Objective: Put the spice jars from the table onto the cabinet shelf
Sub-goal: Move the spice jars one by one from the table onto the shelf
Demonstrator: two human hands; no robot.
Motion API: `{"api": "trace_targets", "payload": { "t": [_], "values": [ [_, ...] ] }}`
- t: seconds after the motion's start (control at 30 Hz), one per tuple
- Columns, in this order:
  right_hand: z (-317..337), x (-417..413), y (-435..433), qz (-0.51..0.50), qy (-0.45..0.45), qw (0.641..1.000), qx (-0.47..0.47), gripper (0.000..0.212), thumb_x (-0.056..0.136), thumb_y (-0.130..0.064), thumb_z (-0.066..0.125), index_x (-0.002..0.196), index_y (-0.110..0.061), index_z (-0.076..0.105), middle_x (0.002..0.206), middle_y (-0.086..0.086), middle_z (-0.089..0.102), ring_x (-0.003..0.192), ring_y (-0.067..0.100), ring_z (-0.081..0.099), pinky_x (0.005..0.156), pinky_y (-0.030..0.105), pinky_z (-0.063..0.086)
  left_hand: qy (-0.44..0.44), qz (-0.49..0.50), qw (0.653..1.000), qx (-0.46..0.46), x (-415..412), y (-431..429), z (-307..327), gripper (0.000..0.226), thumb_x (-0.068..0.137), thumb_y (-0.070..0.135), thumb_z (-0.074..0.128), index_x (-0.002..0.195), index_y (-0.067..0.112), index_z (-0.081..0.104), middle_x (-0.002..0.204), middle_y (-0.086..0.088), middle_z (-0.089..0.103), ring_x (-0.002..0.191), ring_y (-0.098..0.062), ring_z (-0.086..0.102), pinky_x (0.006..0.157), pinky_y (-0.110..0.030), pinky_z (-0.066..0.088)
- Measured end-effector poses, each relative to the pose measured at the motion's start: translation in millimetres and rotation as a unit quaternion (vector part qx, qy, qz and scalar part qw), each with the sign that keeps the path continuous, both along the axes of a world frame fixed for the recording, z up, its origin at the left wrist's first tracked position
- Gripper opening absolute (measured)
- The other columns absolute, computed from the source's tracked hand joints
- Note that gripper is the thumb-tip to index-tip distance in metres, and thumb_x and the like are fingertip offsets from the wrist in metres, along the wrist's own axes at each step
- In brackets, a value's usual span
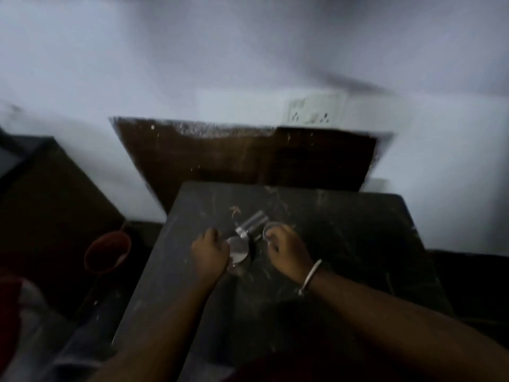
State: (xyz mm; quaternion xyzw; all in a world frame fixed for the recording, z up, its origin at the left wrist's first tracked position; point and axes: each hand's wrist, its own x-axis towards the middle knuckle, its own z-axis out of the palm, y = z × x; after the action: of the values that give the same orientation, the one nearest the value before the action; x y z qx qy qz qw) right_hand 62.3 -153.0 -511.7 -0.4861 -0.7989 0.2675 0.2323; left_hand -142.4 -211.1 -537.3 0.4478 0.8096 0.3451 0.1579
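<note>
Head view, dim and smeared with motion, looks down on a dark, scratched, dusty tabletop (pixel 344 244) with three small clear jars with pale lids grouped near its middle. The left hand (pixel 210 253) is curled against the nearest jar (pixel 239 253), an upright one with a round pale lid and what looks like white powder inside; its grip seems to wrap the jar's side, though the blur keeps me from saying how firmly. The right hand (pixel 286 250), a thin pale bangle (pixel 311 277) on its wrist, closes around a second jar (pixel 271 231), of which only part of the round rim shows above the fingers. A third jar (pixel 252 224) lies tipped on its side between and just behind the other two, untouched. No cabinet shelf can be made out for certain; a dark brown board (pixel 248 158) leans at the white wall behind. I judge these jars light and rigid, probably glass or hard plastic, so smooth, somewhat slippery in a dusty hand, and breakable if dropped. Each is best taken around the body just below the lid, not by the lid alone, which may be loose.
</note>
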Motion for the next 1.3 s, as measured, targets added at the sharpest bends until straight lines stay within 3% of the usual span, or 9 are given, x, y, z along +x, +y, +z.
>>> {"api": "trace_targets", "payload": {
  "t": [0.1,0.23,0.47,0.6,0.8,0.9,1.0,1.13,1.3],
  "values": [
    [-28,-23,-15,-0.036,0.004,0.988,-0.148,0.017,0.089,-0.002,0.064,0.103,0.002,0.072,0.105,0.019,0.074,0.103,0.035,0.067,0.090,0.029,0.049,-0.010,0.018,0.993,-0.119,0,-6,-30,0.031,0.090,0.030,0.070,0.112,0.009,0.066,0.116,-0.021,0.068,0.107,-0.039,0.063,0.084,-0.037,0.045],
    [-51,-52,-24,-0.070,0.064,0.929,-0.357,0.047,0.090,-0.008,0.070,0.134,-0.007,0.055,0.115,0.016,0.068,0.103,0.025,0.062,0.087,0.039,0.047,-0.096,-0.047,0.986,-0.128,2,-12,-50,0.038,0.105,0.027,0.055,0.133,0.001,0.059,0.134,-0.025,0.062,0.125,-0.042,0.056,0.104,-0.047,0.046],
    [-58,-65,-10,0.048,-0.001,0.974,-0.219,0.099,0.079,-0.010,0.082,0.160,-0.015,0.025,0.144,0.014,0.054,0.132,0.027,0.054,0.109,0.044,0.047,-0.347,-0.073,0.933,-0.058,2,-13,-45,0.021,0.105,0.004,0.053,0.124,0.011,0.052,0.122,-0.021,0.066,0.110,-0.036,0.065,0.095,-0.048,0.055],
    [-54,-55,-8,0.051,-0.041,0.980,-0.187,0.086,0.070,-0.025,0.088,0.145,-0.020,0.047,0.128,0.008,0.061,0.117,0.024,0.062,0.099,0.038,0.053,-0.367,-0.098,0.923,-0.063,3,-23,-33,0.023,0.103,0.007,0.058,0.125,0.008,0.053,0.113,-0.020,0.066,0.080,-0.015,0.066,0.062,-0.025,0.053],
    [8,-30,-3,0.044,0.108,0.969,-0.217,0.050,0.076,-0.028,0.085,0.120,-0.027,0.061,0.113,-0.010,0.066,0.104,0.003,0.067,0.081,0.018,0.056,-0.370,-0.163,0.913,0.047,6,-27,44,0.021,0.108,0.021,0.048,0.114,0.019,0.068,0.096,0.005,0.076,0.085,-0.005,0.073,0.071,-0.021,0.058],
    [66,-12,-3,0.063,0.251,0.922,-0.290,0.039,0.087,-0.029,0.073,0.123,-0.022,0.061,0.119,0.004,0.068,0.109,0.015,0.069,0.087,0.032,0.062,-0.393,-0.198,0.895,0.068,13,-25,92,0.042,0.109,0.038,0.038,0.114,0.007,0.066,0.096,0.002,0.074,0.081,-0.005,0.069,0.066,-0.016,0.053],
    [113,-5,-12,0.048,0.394,0.846,-0.356,0.045,0.092,-0.035,0.056,0.127,-0.007,0.064,0.122,0.023,0.070,0.113,0.042,0.068,0.092,0.055,0.059,-0.443,-0.191,0.871,0.092,35,-21,129,0.056,0.101,0.053,0.041,0.130,0.008,0.060,0.123,-0.021,0.069,0.110,-0.035,0.069,0.092,-0.051,0.059],
    [154,6,-31,0.062,0.514,0.753,-0.406,0.044,0.097,-0.041,0.046,0.113,-0.015,0.078,0.109,0.015,0.076,0.099,0.027,0.075,0.083,0.039,0.063,-0.580,-0.166,0.789,0.119,74,-21,166,0.067,0.093,0.061,0.045,0.135,0.013,0.063,0.131,-0.025,0.067,0.120,-0.041,0.065,0.101,-0.059,0.054],
    [171,26,-48,0.041,0.590,0.717,-0.369,0.053,0.102,-0.039,0.039,0.129,0.001,0.061,0.113,0.020,0.072,0.101,0.028,0.072,0.086,0.037,0.061,-0.674,-0.202,0.701,0.113,108,-26,190,0.082,0.077,0.067,0.067,0.135,0.009,0.065,0.131,-0.024,0.066,0.120,-0.037,0.064,0.108,-0.057,0.047]
  ]
}}
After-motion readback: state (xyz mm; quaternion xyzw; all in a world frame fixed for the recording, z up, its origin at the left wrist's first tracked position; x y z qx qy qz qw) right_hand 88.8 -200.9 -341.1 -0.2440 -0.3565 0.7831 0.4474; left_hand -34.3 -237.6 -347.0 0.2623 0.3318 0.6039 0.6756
